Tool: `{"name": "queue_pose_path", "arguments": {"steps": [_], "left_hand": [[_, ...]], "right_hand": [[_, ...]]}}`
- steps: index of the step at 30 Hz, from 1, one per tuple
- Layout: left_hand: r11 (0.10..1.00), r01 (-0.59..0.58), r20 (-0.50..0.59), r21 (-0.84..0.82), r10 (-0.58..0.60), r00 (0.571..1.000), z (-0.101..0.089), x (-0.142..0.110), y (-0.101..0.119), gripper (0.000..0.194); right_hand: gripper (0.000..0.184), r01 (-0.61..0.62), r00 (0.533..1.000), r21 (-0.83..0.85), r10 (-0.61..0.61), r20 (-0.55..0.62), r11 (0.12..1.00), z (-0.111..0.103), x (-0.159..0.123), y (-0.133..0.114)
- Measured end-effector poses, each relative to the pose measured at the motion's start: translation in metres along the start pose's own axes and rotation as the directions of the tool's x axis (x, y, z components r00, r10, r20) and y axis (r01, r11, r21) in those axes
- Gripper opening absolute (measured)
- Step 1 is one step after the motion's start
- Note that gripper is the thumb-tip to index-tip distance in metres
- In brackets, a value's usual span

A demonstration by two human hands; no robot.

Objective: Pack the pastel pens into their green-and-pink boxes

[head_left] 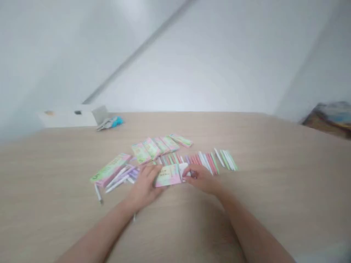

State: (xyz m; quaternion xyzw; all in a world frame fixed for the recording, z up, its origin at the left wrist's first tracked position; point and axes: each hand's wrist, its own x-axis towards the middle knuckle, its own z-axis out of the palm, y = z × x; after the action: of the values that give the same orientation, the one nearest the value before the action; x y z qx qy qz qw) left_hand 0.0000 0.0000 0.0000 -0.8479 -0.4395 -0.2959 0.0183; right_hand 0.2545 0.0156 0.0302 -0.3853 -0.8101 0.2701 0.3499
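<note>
My left hand (146,184) is closed on the left end of a flat pink, green and yellow box (168,176). At the box's right end, the fingers of my right hand (201,178) pinch its white end flap (183,168). Just behind the box lies a row of slim pens (203,160) in red, white, green and purple. To the left of my left hand is a loose heap of purple and white pens (123,176). The picture is blurred, so print and fine detail cannot be read.
Several like boxes (150,148) lie behind the pens, and a larger pink and green box (111,170) at the left. A white carton (68,118) and a grey and blue bundle (111,123) are at the back left. Dark and brown items (329,117) sit far right.
</note>
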Motion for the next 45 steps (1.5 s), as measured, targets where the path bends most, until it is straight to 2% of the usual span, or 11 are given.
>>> {"name": "queue_pose_path", "arguments": {"steps": [6, 16, 20, 24, 27, 35, 45], "left_hand": [[1.000, -0.027, 0.017, -0.011, 0.027, 0.999, -0.005, 0.001, 0.006, 0.056], [1.000, -0.016, 0.020, 0.021, 0.016, 1.000, -0.004, 0.002, 0.007, 0.057], [1.000, -0.017, 0.013, 0.021, 0.017, 1.000, -0.004, 0.001, 0.006, 0.057], [1.000, -0.023, 0.010, 0.021, 0.023, 1.000, -0.005, 0.002, 0.007, 0.057], [1.000, -0.022, 0.011, 0.019, 0.022, 1.000, -0.005, 0.002, 0.007, 0.057], [1.000, -0.003, 0.003, 0.016, 0.003, 1.000, -0.003, 0.001, 0.005, 0.057], [0.999, -0.030, 0.020, 0.040, 0.029, 0.999, -0.006, 0.002, 0.008, 0.057]], "right_hand": [[0.008, -0.075, 0.997, -0.021, 0.075, -0.007, 0.997, 0.010, -0.003, -0.001], [0.030, -0.061, 0.991, 0.060, 0.068, -0.117, 0.996, 0.015, -0.007, -0.002], [0.032, 0.002, 0.986, -0.003, -0.003, -0.167, 1.000, 0.018, -0.006, 0.004], [0.022, 0.039, 0.988, -0.064, -0.048, -0.148, 0.997, 0.022, -0.006, 0.010], [0.023, 0.046, 0.990, -0.048, -0.052, -0.132, 0.998, 0.021, -0.007, 0.011], [0.048, 0.111, 0.993, 0.011, -0.111, 0.038, 0.994, 0.006, -0.010, -0.002], [0.034, 0.045, 0.997, -0.071, -0.049, -0.054, 0.996, 0.017, -0.007, 0.003]]}}
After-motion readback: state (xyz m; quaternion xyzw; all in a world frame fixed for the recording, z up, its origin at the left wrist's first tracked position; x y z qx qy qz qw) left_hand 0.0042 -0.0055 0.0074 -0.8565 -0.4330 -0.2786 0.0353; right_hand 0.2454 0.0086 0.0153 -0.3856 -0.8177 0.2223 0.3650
